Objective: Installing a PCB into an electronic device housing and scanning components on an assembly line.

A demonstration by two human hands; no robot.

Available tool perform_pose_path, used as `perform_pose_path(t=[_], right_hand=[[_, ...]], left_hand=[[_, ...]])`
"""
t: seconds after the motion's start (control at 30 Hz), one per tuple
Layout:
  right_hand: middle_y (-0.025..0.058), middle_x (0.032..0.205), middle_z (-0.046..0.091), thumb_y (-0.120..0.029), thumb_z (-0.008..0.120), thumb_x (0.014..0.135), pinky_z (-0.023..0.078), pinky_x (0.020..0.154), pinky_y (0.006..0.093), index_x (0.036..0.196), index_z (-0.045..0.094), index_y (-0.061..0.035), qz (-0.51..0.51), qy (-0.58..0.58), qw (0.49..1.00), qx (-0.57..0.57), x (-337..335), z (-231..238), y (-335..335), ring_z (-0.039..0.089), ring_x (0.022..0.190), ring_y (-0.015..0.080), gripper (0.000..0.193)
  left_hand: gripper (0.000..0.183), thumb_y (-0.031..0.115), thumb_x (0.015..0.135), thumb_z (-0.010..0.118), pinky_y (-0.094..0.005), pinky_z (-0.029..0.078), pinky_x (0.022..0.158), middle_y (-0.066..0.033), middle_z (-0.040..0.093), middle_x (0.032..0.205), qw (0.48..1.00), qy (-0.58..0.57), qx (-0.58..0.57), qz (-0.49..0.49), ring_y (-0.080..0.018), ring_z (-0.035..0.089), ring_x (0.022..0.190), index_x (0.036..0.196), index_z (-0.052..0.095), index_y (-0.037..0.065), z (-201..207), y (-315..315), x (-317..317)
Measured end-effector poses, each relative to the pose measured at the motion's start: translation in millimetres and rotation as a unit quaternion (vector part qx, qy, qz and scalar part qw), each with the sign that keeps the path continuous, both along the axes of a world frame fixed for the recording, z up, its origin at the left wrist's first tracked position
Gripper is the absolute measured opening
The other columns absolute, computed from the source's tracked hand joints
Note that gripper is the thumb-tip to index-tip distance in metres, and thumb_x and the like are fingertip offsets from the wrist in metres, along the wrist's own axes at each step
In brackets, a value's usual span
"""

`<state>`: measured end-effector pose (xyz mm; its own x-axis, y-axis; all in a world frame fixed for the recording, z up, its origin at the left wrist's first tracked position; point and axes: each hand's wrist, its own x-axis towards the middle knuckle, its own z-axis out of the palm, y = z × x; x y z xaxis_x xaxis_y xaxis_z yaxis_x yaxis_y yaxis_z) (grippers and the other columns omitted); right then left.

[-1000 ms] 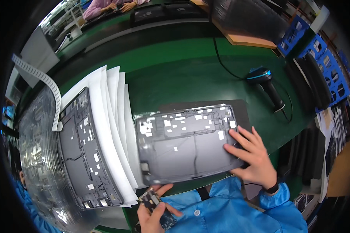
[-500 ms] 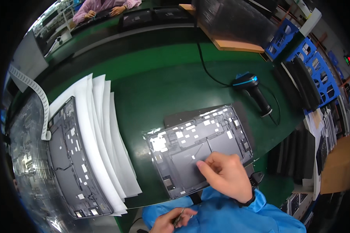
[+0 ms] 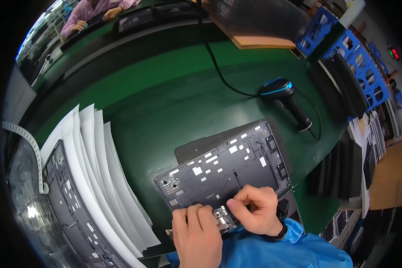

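Note:
A dark grey tablet back housing (image 3: 254,172), dotted with white stickers, lies at a slant on a black pad (image 3: 196,147) with its inside facing up. Over its near edge my left hand (image 3: 198,236) is closed on a circuit board (image 3: 222,219), fingers curled across the board's left part. Thumb and forefinger of my right hand (image 3: 257,210) are pinched together just right of the board, above the housing. Whatever sits in that pinch is hidden.
A barcode scanner (image 3: 283,96) with a cable lies at the back right. Left stand white foam sheets (image 3: 91,165) with another housing (image 3: 76,210) against them. Black foam pieces (image 3: 335,172) and blue crates (image 3: 364,76) are at right. A co-worker's hands (image 3: 114,13) work across the bench.
My left hand has come up from near my lap with the circuit board to the housing's near edge. My right hand stays over the housing, now pinched beside the board. The view has shifted.

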<state>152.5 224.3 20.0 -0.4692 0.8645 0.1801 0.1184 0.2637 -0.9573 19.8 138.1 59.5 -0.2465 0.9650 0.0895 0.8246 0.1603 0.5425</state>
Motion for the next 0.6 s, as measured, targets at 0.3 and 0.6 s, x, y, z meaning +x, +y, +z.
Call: perform_pose_path(t=[0.3, 0.6], right_hand=[[0.0035, 0.056, 0.059, -0.001, 0.072, 0.086, 0.037, 0.043, 0.0222, 0.074, 0.063, 0.0029, -0.008, 0.031, 0.996, -0.081, 8, 8, 1, 0.052, 0.047, 0.0039, 0.016], [0.0069, 0.061, 0.065, 0.002, 0.074, 0.081, 0.047, 0.047, 0.0212, 0.079, 0.067, 0.0045, -0.01, -0.059, 0.996, -0.058, 11, 16, -3, 0.064, 0.05, 0.0103, 0.007]], left_hand=[[0.035, -0.005, 0.073, 0.059, -0.0464, 0.044, 0.083, -0.0194, 0.058, 0.098, 0.999, 0.038, -0.013, -0.001, -0.0392, 0.053, 0.091, 0.107, 0.056, -0.002, -11, 6, 8], [0.029, -0.002, 0.079, 0.076, -0.0406, 0.049, 0.076, -0.0151, 0.063, 0.094, 0.974, -0.173, 0.093, 0.109, -0.0343, 0.059, 0.084, 0.096, 0.052, 0.002, -12, 5, 3]])
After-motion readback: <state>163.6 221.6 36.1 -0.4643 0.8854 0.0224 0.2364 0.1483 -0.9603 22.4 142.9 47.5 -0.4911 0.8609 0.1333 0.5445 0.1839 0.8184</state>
